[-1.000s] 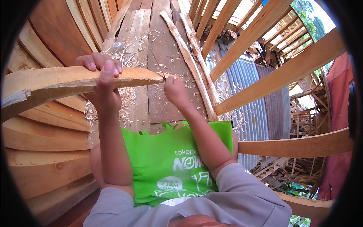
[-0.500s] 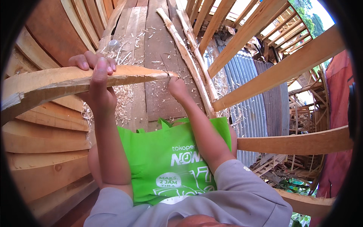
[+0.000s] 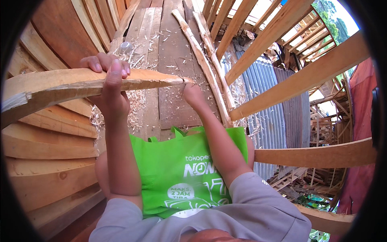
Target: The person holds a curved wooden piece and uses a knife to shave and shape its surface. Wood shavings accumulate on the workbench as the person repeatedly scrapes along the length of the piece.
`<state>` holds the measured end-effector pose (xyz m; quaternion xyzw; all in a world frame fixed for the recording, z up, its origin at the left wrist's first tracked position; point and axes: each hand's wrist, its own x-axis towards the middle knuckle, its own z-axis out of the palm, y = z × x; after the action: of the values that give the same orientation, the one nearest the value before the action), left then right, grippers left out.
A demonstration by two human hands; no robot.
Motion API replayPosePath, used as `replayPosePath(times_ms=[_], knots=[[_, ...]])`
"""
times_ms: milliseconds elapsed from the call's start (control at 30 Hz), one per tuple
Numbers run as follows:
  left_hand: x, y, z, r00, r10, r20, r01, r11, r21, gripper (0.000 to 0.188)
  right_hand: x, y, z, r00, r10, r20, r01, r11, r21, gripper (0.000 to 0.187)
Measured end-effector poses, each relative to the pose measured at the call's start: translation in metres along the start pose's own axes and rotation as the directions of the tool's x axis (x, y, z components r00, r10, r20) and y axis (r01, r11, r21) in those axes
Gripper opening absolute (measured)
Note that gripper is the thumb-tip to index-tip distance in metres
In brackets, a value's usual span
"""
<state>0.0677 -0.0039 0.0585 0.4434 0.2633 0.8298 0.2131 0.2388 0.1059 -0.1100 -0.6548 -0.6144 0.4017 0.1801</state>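
Observation:
A long, pale piece of wood [image 3: 48,84] reaches in from the left edge and tapers to a point near the middle, its near edge rough and splintered. My left hand [image 3: 111,82] is closed round it, thumb on the near side and fingers over the top. At the tapered tip, my right hand [image 3: 194,94] is closed in a fist. A thin, dark, blade-like tool [image 3: 179,72] sticks up beside that fist, against the wood; its handle is hidden in the fingers. A green bag [image 3: 161,173] lies across my lap under both forearms.
Curled shavings [image 3: 137,103] litter the plank floor [image 3: 171,109]. Two pale poles [image 3: 201,58] lie ahead, right of centre. Stacked boards [image 3: 52,143] line the left. On the right are slanted wooden beams [image 3: 302,76] and corrugated metal sheets [image 3: 266,109]. A clear cup [image 3: 125,47] sits among the shavings.
The view has shifted slightly, so nearly everything sits a little further right. Both hands keep their hold, and the right fist stays at the wood's tip.

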Motion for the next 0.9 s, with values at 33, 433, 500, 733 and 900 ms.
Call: replayPosePath(times_ms=[33, 433, 500, 733, 900], knots=[[0.000, 0.000, 0.004, 1.000, -0.006, 0.010, 0.006, 1.000, -0.013, 0.031, 0.016, 0.027, 0.004, 0.996, 0.087, 0.005, -0.087, 0.994, 0.058, 0.054], [-0.001, 0.000, 0.001, 1.000, -0.006, 0.002, 0.006, 1.000, -0.007, 0.030, -0.016, -0.018, -0.008, 0.998, -0.054, 0.025, 0.054, 0.998, 0.012, 0.060], [0.000, -0.001, 0.004, 1.000, 0.003, 0.017, -0.003, 1.000, -0.007, 0.030, 0.000, 0.001, -0.001, 1.000, 0.013, -0.022, -0.012, 0.999, 0.032, 0.060], [-0.002, 0.001, -0.008, 1.000, 0.003, 0.014, -0.003, 1.000, -0.002, 0.030, -0.044, -0.046, -0.013, 0.996, -0.048, 0.075, 0.046, 0.998, 0.036, 0.060], [-0.003, -0.001, 0.003, 1.000, 0.001, -0.027, 0.000, 1.000, 0.024, 0.031, -0.031, -0.025, -0.002, 0.981, -0.181, -0.070, 0.186, 0.979, 0.080, 0.059]])
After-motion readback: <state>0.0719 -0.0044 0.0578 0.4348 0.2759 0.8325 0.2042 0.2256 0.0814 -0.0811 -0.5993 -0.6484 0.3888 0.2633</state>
